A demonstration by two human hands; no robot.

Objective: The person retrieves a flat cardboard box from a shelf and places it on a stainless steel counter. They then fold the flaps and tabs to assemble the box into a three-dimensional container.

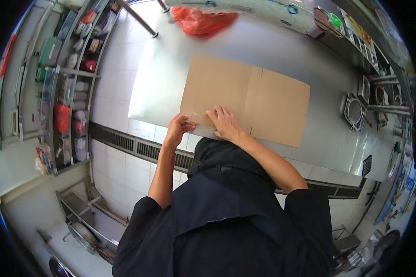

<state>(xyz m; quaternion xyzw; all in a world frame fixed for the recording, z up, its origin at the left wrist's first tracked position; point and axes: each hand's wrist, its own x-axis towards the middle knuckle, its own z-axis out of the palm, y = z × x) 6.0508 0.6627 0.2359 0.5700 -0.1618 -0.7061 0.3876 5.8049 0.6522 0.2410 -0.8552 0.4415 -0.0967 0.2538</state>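
A flattened brown cardboard box (pixel 222 85) lies on the steel table (pixel 157 87), with a crease across it and short slots at its edges. My left hand (pixel 176 129) is at its near left corner, fingers curled in and closed at the edge. A shiny, clear strip like tape (pixel 197 116) shows on the cardboard between my hands. My right hand (pixel 225 123) rests on the near edge, fingers apart and pressing down on the board. What lies under its palm is hidden.
A red plastic bag (pixel 201 21) and a large plastic-wrapped roll (pixel 263 13) are at the table's far side. Shelves (pixel 76 71) with packages stand to the left. At the right are a round-framed strainer (pixel 354 111) and racks. A floor drain grate (pixel 145 150) runs below the near edge.
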